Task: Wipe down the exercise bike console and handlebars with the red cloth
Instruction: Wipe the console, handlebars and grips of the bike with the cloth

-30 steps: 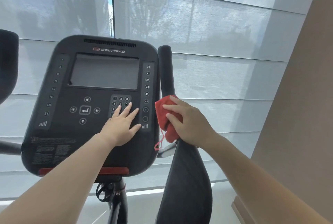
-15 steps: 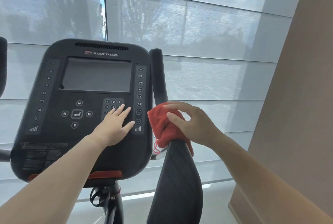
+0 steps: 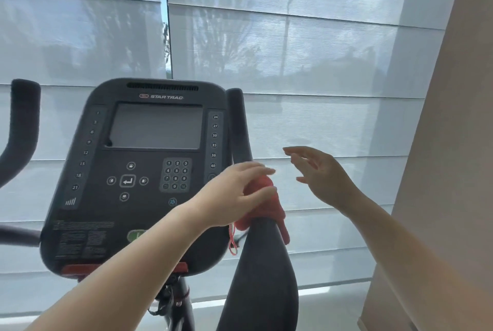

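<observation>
The black exercise bike console [image 3: 149, 170] with a grey screen and keypad stands in the middle left. Its right handlebar [image 3: 240, 128] rises beside it, widening into a dark pad [image 3: 264, 272] below. The red cloth [image 3: 269, 205] is draped over this handlebar. My left hand [image 3: 234, 194] closes around the cloth on the bar. My right hand [image 3: 320, 176] hovers to the right of the bar, fingers spread, holding nothing. The left handlebar [image 3: 21, 122] curves up at the far left.
Pale window blinds [image 3: 306, 50] fill the background right behind the bike. A beige wall [image 3: 448, 170] stands close on the right. The bike's stem and cables [image 3: 173, 301] show below the console.
My left hand left the console keypad and moved right onto the red cloth. My right hand let go of the cloth and pulled away to the right, fingers open.
</observation>
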The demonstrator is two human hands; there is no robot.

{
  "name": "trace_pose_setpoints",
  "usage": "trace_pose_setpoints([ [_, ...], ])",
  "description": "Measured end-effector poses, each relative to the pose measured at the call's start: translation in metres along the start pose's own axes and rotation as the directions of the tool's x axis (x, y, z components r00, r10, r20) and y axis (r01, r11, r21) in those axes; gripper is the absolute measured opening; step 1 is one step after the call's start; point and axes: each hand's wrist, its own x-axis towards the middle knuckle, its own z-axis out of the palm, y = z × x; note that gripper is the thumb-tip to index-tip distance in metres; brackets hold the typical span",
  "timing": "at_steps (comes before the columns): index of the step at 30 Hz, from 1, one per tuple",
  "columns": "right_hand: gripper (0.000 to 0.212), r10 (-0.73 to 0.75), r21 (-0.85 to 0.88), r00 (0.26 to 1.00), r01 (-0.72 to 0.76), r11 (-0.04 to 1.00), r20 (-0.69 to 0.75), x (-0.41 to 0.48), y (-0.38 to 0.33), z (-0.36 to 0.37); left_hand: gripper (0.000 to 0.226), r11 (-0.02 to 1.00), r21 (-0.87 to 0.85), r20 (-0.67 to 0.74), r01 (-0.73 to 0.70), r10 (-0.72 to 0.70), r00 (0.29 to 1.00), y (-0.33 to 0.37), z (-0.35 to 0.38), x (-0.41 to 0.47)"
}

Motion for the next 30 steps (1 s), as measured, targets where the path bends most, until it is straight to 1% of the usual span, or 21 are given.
trace_pose_setpoints([
  [1, 0.019, -0.003, 0.001, 1.0, 0.003, 1.0, -0.003, 0.002, 0.001, -0.002, 0.056, 0.998, 0.06, 0.04, -0.013, 0.011, 0.999, -0.001, 0.005, -0.001],
  [2, 0.018, -0.005, 0.005, 1.0, 0.005, 1.0, -0.004, 0.004, 0.002, -0.004, 0.059, 0.994, 0.107, 0.048, -0.033, 0.028, 0.998, -0.003, 0.009, -0.002],
  [3, 0.018, -0.008, 0.009, 1.0, 0.008, 1.0, -0.004, 0.006, 0.002, -0.006, 0.057, 0.99, 0.129, 0.032, -0.054, 0.05, 0.998, -0.005, 0.011, -0.002],
  [5, 0.018, -0.018, 0.003, 1.0, 0.018, 1.0, 0.0, 0.011, 0.001, -0.007, 0.043, 0.988, 0.128, -0.012, -0.09, 0.093, 0.996, -0.006, 0.011, 0.0],
  [7, 0.019, -0.035, -0.018, 0.999, 0.036, 0.999, 0.005, 0.018, -0.003, -0.006, 0.031, 0.986, 0.123, -0.017, -0.114, 0.117, 0.993, -0.008, 0.01, 0.002],
  [9, 0.02, -0.057, -0.037, 0.998, 0.058, 0.998, 0.018, 0.027, -0.008, -0.004, 0.021, 0.992, 0.08, -0.029, -0.102, 0.105, 0.994, -0.011, 0.006, 0.004],
  [10, 0.021, -0.068, -0.045, 0.997, 0.069, 0.997, 0.024, 0.033, -0.012, -0.003, 0.017, 0.996, 0.032, -0.06, -0.083, 0.085, 0.995, -0.014, 0.003, 0.004],
  [12, 0.022, -0.094, -0.059, 0.995, 0.096, 0.994, 0.035, 0.045, -0.02, 0.0, 0.014, 0.996, -0.083, -0.183, -0.033, 0.017, 0.983, -0.018, -0.007, 0.005],
  [15, 0.022, -0.159, -0.088, 0.986, 0.163, 0.983, 0.053, 0.066, -0.035, 0.004, 0.01, 0.981, -0.189, -0.38, 0.045, -0.115, 0.918, -0.028, -0.032, 0.012],
  [18, 0.025, -0.254, -0.174, 0.963, 0.266, 0.948, 0.088, 0.089, -0.05, 0.01, 0.008, 0.923, -0.378, -0.443, 0.066, -0.243, 0.863, -0.04, -0.058, 0.023],
  [19, 0.027, -0.283, -0.209, 0.953, 0.299, 0.931, 0.105, 0.097, -0.054, 0.012, 0.008, 0.908, -0.415, -0.469, 0.066, -0.275, 0.839, -0.044, -0.065, 0.028],
  [22, 0.033, -0.337, -0.276, 0.926, 0.373, 0.886, 0.168, 0.119, -0.064, 0.017, 0.008, 0.898, -0.428, -0.561, 0.1, -0.351, 0.75, -0.058, -0.076, 0.044],
  [23, 0.034, -0.341, -0.276, 0.921, 0.383, 0.882, 0.188, 0.125, -0.067, 0.018, 0.009, 0.88, -0.463, -0.568, 0.108, -0.388, 0.726, -0.061, -0.077, 0.05],
  [25, 0.038, -0.335, -0.261, 0.915, 0.387, 0.884, 0.224, 0.138, -0.069, 0.021, 0.011, 0.809, -0.577, -0.548, 0.113, -0.486, 0.68, -0.066, -0.075, 0.064],
  [27, 0.043, -0.325, -0.263, 0.909, 0.39, 0.882, 0.261, 0.147, -0.067, 0.023, 0.014, 0.749, -0.652, -0.53, 0.117, -0.561, 0.636, -0.067, -0.07, 0.078],
  [28, 0.046, -0.323, -0.275, 0.905, 0.397, 0.875, 0.278, 0.15, -0.065, 0.024, 0.018, 0.709, -0.697, -0.503, 0.106, -0.589, 0.632, -0.067, -0.068, 0.086],
  [29, 0.048, -0.328, -0.289, 0.899, 0.409, 0.866, 0.291, 0.153, -0.063, 0.026, 0.023, 0.65, -0.755, -0.454, 0.086, -0.613, 0.646, -0.064, -0.064, 0.093],
  [30, 0.05, -0.337, -0.295, 0.893, 0.423, 0.857, 0.299, 0.153, -0.06, 0.027, 0.029, 0.582, -0.81, -0.389, 0.073, -0.626, 0.676, -0.061, -0.06, 0.099],
])
